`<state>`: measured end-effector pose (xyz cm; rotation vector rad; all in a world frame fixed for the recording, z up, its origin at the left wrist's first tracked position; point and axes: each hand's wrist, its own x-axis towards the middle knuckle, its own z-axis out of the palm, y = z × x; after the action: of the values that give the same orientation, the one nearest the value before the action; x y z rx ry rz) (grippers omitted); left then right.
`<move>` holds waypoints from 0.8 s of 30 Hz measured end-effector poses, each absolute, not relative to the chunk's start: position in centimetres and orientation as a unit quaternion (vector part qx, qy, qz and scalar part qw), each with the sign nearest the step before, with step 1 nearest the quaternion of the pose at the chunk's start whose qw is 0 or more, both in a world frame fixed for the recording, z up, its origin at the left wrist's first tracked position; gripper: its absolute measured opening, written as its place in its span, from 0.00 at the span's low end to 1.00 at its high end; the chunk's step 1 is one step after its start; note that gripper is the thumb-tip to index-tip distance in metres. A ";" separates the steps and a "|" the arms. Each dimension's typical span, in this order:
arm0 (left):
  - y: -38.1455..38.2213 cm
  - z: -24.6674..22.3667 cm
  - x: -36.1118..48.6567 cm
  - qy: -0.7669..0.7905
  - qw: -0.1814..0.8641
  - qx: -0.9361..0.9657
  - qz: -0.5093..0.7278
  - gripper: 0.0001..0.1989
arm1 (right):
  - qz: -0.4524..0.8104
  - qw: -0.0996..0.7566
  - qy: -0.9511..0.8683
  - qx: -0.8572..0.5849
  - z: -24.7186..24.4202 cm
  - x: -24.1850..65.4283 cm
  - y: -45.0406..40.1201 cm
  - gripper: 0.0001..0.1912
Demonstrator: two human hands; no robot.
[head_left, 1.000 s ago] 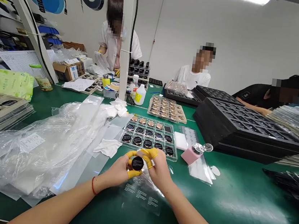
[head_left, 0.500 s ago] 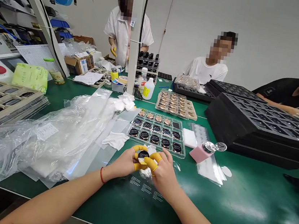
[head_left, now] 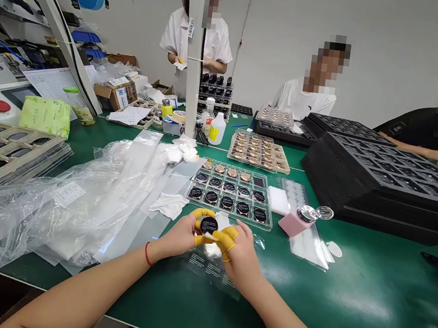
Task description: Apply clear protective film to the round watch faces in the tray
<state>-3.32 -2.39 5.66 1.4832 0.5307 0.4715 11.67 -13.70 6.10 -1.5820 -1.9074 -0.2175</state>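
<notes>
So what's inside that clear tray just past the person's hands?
The clear tray holds round black-faced pieces in its pockets, with copper-coloured round pieces along the far row. Whatever lies beneath each piece is covered.

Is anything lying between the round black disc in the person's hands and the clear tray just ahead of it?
Only a small white scrap, film or cloth, lies between the black round disc and the near edge of the clear compartment tray. It looks flat, and nothing else visible stands in the way.
</notes>
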 end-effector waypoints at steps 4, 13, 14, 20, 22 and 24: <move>-2.4 6.3 -3.4 0.241 0.691 0.650 0.207 0.25 | 0.058 0.414 -0.555 -0.719 5.9 15.2 -13.3 0.15; -2.8 5.6 -3.2 0.230 0.707 0.645 0.176 0.29 | 0.207 0.375 -0.539 -0.725 5.2 14.3 -12.1 0.16; -2.9 5.5 -3.1 0.217 0.717 0.640 0.171 0.30 | 0.253 0.409 -0.532 -0.697 5.4 13.2 -11.9 0.18; -2.5 5.2 -3.3 0.244 0.714 0.634 0.171 0.37 | 0.214 0.436 -0.468 -0.738 7.7 16.0 -6.5 0.16; -2.2 5.0 -3.4 0.257 0.708 0.634 0.177 0.36 | 0.136 0.435 -0.420 -0.785 8.7 20.3 -3.5 0.17; -2.1 5.0 -3.4 0.260 0.708 0.632 0.175 0.34 | 0.075 0.413 -0.362 -0.832 9.1 24.5 -0.9 0.19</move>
<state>-3.42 -2.07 4.96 1.4033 0.5783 0.3896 24.52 -0.95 9.06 -2.0935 -0.9117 0.1880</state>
